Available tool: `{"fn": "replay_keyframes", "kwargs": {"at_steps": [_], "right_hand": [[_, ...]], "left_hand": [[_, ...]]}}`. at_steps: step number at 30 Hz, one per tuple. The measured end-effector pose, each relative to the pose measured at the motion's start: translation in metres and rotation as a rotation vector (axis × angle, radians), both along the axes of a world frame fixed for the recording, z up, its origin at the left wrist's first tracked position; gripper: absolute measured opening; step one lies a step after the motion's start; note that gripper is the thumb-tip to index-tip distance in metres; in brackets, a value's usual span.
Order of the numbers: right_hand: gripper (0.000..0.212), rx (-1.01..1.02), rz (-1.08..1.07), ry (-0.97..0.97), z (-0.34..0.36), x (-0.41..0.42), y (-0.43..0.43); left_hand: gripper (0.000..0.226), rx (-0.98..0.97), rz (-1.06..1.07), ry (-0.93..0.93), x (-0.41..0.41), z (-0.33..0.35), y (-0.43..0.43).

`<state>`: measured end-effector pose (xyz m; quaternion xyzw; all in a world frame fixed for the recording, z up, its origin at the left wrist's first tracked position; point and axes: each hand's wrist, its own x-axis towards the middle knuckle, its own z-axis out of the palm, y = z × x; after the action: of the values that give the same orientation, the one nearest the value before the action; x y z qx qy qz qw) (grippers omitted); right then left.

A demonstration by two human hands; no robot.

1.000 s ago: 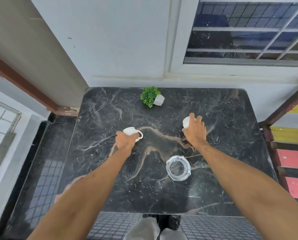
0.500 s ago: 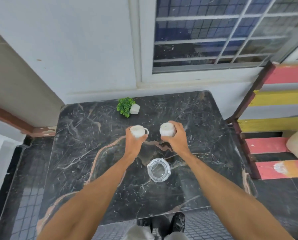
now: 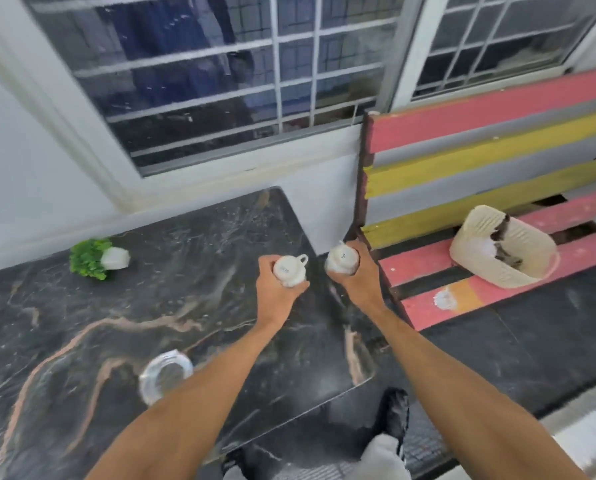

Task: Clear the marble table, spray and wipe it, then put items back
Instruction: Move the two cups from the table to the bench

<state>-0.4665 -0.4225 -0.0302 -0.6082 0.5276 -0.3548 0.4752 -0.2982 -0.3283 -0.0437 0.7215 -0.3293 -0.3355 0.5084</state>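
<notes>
Both hands have carried their cups away from the middle of the desk to its right edge, and the view has swung right with them, bringing a striped slatted seat fully into sight.

The left hand point(image 3: 277, 289) has its fingers curled round the body of a white cup point(image 3: 289, 270), whose handle points right. This cup is held in the air above the right part of the desk point(image 3: 185, 271), near the edge. The right hand point(image 3: 360, 278) grips a second white cup point(image 3: 341, 259) from the side, fingers wrapped round it. That cup hangs over the gap between the desk's right edge and the slatted seat point(image 3: 497, 140). The two cups are just beside each other and do not touch.

On the dark veined marble nearer the person, a clear glass jar point(image 3: 165, 374) stands by the left forearm, which covers part of it. At the far left of the desk, near the wall, sits a small green plant point(image 3: 90, 258), its white pot to the right of the leaves.

A pale woven basket point(image 3: 504, 252) rests tilted on the pink and yellow slats. A barred window point(image 3: 220, 81) fills the wall behind. One dark shoe point(image 3: 395, 415) shows on the tiled floor below.
</notes>
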Motion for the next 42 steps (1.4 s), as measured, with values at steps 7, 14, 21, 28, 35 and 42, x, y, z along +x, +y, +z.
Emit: {"fn": "replay_keyframes", "kwargs": {"at_steps": [7,14,21,28,35,42], "right_hand": [[0.061,0.069,0.011,0.051,-0.024,-0.154,-0.105],[0.062,0.165,-0.082,0.165,-0.104,-0.255,-0.196],[0.051,0.13,-0.025,0.248,-0.236,-0.291,-0.28],[0.037,0.024,0.015,0.229,-0.31,-0.282,-0.317],[0.041,-0.01,0.031,0.28,-0.335,-0.276,-0.32],[0.056,0.038,0.024,0.31,-0.33,-0.274,-0.32]], "left_hand": [[0.079,0.074,-0.023,-0.131,-0.149,-0.016,-0.11],[0.084,0.173,-0.041,-0.032,-0.235,-0.089,-0.211],[0.126,0.145,-0.071,0.014,-0.282,-0.214,-0.286],[0.077,0.198,-0.007,-0.039,-0.296,-0.287,-0.316],[0.079,0.324,0.068,-0.143,-0.3,-0.312,-0.331],[0.084,0.356,0.075,-0.205,-0.303,-0.308,-0.336]]}}
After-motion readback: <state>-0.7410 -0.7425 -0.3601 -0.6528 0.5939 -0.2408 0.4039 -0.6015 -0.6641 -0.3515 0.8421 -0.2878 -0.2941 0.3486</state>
